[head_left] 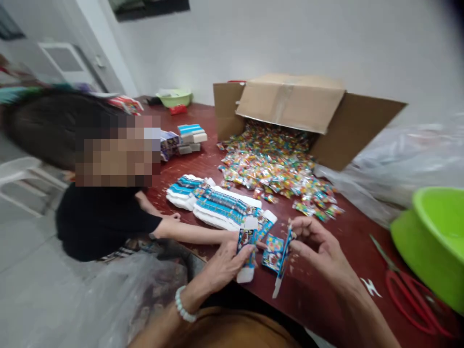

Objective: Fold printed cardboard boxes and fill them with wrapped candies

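My left hand (225, 263), with a beaded bracelet at the wrist, grips a small blue printed candy box (247, 239) whose white flaps stick out at both ends. Held edge-on between the fingertips of my right hand (319, 244) is a flat blue carton (284, 256) with a white tab hanging down. Just behind that carton another blue printed carton (271, 251) lies on the table. Beyond my left hand are rows of flattened blue and white cartons (221, 208). A co-worker's arm (199, 234) reaches across beside my left hand, its fingers partly hidden behind the box.
A big cardboard box (290, 104) lies on its side, small wrapped candies (268, 164) spilling onto the red table (322, 295). At the right are red-handled scissors (402, 295) and a green basin (424, 246). A person in black (105, 217) sits at my left.
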Tool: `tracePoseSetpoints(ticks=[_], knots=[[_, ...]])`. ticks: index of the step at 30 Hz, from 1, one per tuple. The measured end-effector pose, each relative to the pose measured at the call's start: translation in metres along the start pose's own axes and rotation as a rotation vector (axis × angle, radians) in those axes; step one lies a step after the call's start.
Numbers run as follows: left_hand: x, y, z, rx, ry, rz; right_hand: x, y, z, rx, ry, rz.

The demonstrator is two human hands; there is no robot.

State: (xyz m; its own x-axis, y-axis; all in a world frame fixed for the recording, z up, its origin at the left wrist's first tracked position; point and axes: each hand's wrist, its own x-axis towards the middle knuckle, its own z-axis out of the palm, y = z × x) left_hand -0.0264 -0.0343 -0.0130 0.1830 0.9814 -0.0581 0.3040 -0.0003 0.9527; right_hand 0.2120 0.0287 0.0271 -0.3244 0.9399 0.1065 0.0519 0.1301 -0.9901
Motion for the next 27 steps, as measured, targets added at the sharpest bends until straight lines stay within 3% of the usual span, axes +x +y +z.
tracePoseSetpoints(ticks=[3, 6, 14, 18, 20, 22, 24, 25, 27], knots=[[0.003, -0.022, 0.011, 0.374, 0.110, 0.254, -0.014, 0.005, -0.033, 0.002, 0.206, -0.011], [0.012, -0.027, 0.020, 0.627, 0.262, 0.422, -0.028, 0.017, -0.053, 0.040, 0.329, 0.024], [0.072, 0.015, 0.009, 0.813, 0.426, 0.197, -0.034, 0.031, -0.049, 0.168, 0.340, 0.066], [0.079, 0.037, 0.006, 0.618, 0.424, 0.168, -0.031, 0.022, -0.039, 0.122, 0.317, 0.051], [0.066, 0.047, 0.014, 0.424, 0.236, 0.157, -0.033, 0.016, -0.029, 0.079, 0.283, 0.033], [0.047, 0.050, 0.027, 0.065, -0.162, 0.037, -0.037, 0.012, -0.016, 0.022, 0.230, 0.018], [0.032, 0.044, 0.040, -0.412, -0.563, -0.177, -0.042, 0.012, -0.003, -0.058, 0.149, 0.025], [0.026, 0.039, 0.045, -0.593, -0.672, -0.278, -0.043, 0.013, 0.002, -0.101, 0.091, 0.042], [0.020, 0.026, 0.050, -0.739, -0.697, -0.410, -0.044, 0.016, 0.008, -0.156, -0.053, 0.098]])
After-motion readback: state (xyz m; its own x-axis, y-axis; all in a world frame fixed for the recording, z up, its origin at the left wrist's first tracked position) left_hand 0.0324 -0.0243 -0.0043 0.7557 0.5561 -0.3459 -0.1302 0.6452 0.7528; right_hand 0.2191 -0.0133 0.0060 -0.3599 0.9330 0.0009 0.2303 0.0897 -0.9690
